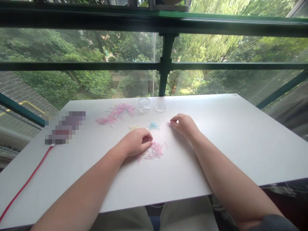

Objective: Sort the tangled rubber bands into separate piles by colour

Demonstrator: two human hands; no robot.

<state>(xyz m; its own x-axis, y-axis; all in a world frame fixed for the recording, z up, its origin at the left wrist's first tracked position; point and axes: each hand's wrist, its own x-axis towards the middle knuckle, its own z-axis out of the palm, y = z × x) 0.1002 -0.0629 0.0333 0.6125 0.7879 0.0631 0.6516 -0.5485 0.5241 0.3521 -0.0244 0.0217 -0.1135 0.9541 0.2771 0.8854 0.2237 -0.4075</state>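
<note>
My left hand rests at the left edge of a loose pile of pink and pale paper-clip-like loops. Its fingers are curled, with thumb and fingertips close together at the pile; whatever they hold is too small to make out. Farther right, my right hand pinches at a small cluster of pinkish loops on the table. One single pink loop lies apart, just right of the pile. Between the hands and a little beyond sit a light blue group of loops and a pale yellow group, partly behind my left hand.
A larger pink heap of loops spreads over the back left of the white table. Two clear round containers stand near the back edge. At left lies a blurred-out object with a red cable.
</note>
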